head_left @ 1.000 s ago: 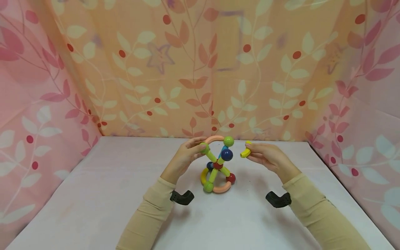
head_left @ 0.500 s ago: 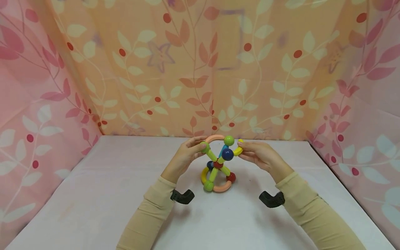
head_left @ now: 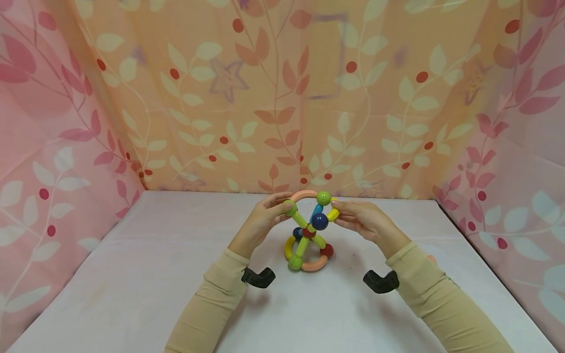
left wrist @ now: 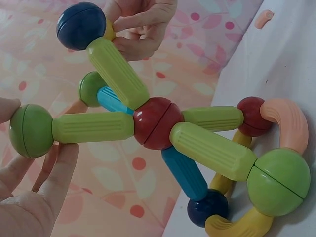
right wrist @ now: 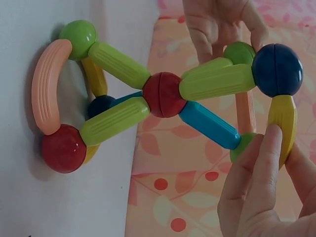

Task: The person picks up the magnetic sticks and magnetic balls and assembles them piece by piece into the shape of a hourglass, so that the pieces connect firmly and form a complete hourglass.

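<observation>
A toy of coloured balls and ridged rods stands on the white table [head_left: 132,274], built round a red centre ball [right wrist: 164,95]. My left hand [head_left: 267,215] pinches the upper left green ball [left wrist: 31,131] between thumb and fingers. A curved yellow rod [right wrist: 283,116] is pinched by my right hand [head_left: 366,218]. One end of that rod meets the dark blue ball [right wrist: 277,70] on the upper right arm; its other end is hidden by my fingers. A curved peach rod [head_left: 304,194] joins the two upper green balls. Below, curved rods link the base balls in a ring.
A loose peach piece [left wrist: 264,19] lies on the table to the right, mostly covered by the right sleeve [head_left: 423,279] in the head view. Black wrist cameras [head_left: 381,282] stick out inward from both wrists. A floral curtain [head_left: 282,98] stands behind the table.
My right hand has moved left with the yellow rod, bringing its end to the dark blue ball. The left hand stays on the green ball. A bit of peach now shows beside the right sleeve.
</observation>
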Action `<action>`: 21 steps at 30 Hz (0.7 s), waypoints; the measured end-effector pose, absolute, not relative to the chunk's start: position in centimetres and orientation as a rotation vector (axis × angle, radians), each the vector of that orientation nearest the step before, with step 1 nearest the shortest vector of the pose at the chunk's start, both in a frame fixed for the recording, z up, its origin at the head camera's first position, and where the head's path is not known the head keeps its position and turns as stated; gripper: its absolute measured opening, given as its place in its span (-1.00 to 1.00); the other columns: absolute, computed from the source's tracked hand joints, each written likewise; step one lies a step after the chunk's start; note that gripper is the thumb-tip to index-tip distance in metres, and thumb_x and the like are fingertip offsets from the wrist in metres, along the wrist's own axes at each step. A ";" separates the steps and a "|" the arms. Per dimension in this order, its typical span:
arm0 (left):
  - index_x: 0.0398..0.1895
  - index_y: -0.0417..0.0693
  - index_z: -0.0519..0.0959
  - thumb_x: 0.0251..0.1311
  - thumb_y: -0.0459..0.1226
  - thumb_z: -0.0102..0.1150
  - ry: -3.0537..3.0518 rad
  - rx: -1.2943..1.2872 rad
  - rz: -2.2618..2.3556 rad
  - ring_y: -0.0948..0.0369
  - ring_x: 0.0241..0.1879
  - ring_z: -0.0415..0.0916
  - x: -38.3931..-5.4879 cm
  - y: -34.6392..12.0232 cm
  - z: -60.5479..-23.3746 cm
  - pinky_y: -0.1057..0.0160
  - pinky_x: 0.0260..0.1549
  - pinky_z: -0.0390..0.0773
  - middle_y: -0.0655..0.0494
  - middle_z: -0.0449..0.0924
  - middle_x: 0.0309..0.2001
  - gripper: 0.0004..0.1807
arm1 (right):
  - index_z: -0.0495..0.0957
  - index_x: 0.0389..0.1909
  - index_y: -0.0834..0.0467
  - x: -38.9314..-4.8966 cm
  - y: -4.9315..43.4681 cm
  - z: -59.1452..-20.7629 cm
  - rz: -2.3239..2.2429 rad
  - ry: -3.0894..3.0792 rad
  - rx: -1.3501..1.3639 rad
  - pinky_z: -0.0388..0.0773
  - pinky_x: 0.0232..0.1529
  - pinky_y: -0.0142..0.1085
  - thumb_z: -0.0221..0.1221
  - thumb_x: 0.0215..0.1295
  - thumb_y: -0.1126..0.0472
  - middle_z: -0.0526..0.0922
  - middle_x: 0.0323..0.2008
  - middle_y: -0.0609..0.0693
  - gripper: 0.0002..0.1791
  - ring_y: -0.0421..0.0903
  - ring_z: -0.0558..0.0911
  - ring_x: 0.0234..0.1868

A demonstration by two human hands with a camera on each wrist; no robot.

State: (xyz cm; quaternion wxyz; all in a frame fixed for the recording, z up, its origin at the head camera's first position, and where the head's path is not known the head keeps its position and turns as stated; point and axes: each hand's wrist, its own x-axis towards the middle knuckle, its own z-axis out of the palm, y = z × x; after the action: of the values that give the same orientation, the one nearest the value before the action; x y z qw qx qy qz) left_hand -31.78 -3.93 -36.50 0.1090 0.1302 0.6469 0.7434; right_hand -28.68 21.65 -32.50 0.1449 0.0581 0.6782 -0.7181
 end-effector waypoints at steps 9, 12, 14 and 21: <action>0.28 -0.13 0.46 0.40 -0.26 0.14 1.913 0.391 2.182 0.19 0.01 0.53 -31.7 -4.0 -36.4 0.05 0.28 0.50 0.00 0.47 0.11 -0.58 | 0.28 0.38 0.37 -28.6 21.5 -32.3 -2.039 1.962 0.168 0.69 -0.13 -0.40 0.21 0.39 0.14 0.67 -0.27 -0.06 -0.34 -0.21 0.75 -0.26; 0.29 -0.14 0.46 0.40 -0.27 0.13 1.915 0.396 2.180 0.20 0.00 0.54 -31.8 -4.0 -36.5 0.06 0.27 0.51 0.01 0.47 0.11 -0.58 | 0.28 0.37 0.37 -28.6 21.4 -32.2 -2.041 1.957 0.171 0.69 -0.14 -0.40 0.21 0.39 0.15 0.66 -0.26 -0.05 -0.36 -0.20 0.75 -0.26; 0.29 -0.14 0.45 0.40 -0.28 0.13 1.911 0.396 2.182 0.21 -0.01 0.55 -31.8 -4.0 -36.5 0.06 0.26 0.52 0.01 0.48 0.11 -0.58 | 0.29 0.37 0.37 -28.5 21.3 -32.2 -2.038 1.955 0.167 0.70 -0.14 -0.39 0.22 0.39 0.16 0.66 -0.25 -0.05 -0.36 -0.20 0.75 -0.26; 0.28 -0.12 0.47 0.39 -0.27 0.15 1.925 0.380 2.178 0.17 0.04 0.54 -31.7 -3.9 -36.5 0.02 0.27 0.51 0.01 0.49 0.12 -0.58 | 0.32 0.33 0.38 -28.5 21.1 -32.4 -2.010 1.969 0.156 0.69 -0.12 -0.39 0.23 0.38 0.15 0.65 -0.22 -0.03 -0.38 -0.20 0.74 -0.24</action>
State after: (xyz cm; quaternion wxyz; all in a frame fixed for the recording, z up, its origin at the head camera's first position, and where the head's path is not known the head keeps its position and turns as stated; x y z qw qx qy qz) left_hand -31.74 -3.90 -36.53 0.1049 0.1289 0.6529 0.7390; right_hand -28.51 21.11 -32.45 0.1610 0.0545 0.6895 -0.7041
